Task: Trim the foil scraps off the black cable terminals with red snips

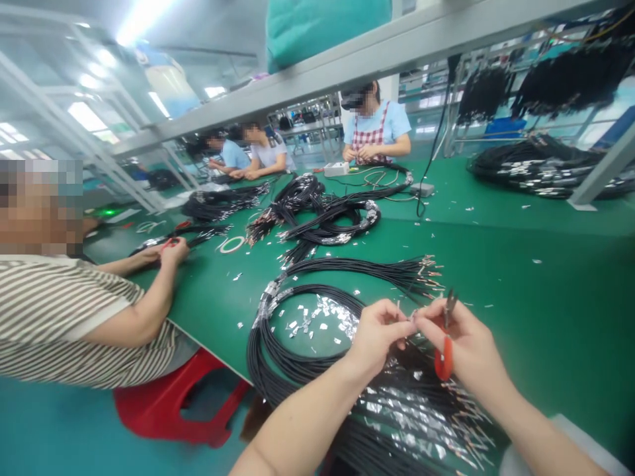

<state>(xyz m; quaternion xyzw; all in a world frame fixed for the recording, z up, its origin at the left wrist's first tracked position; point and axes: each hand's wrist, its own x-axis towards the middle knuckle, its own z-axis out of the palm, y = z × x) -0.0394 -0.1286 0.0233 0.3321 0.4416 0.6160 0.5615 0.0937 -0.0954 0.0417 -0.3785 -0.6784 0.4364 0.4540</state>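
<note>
Lower right of the frame: we see the hands together.
Left hand (pixel 380 334): pinches a wire (pixel 411 322).
Right hand (pixel 469 344): grips red pliers (pixel 444 360).

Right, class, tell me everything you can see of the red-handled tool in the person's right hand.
Small cutters: red plastic-looking handles, grey metal jaws pointing up, seemingly closed. The right hand grips them nearly upright above black cable coils on the green table; the left hand pinches a wire end beside them.
</note>
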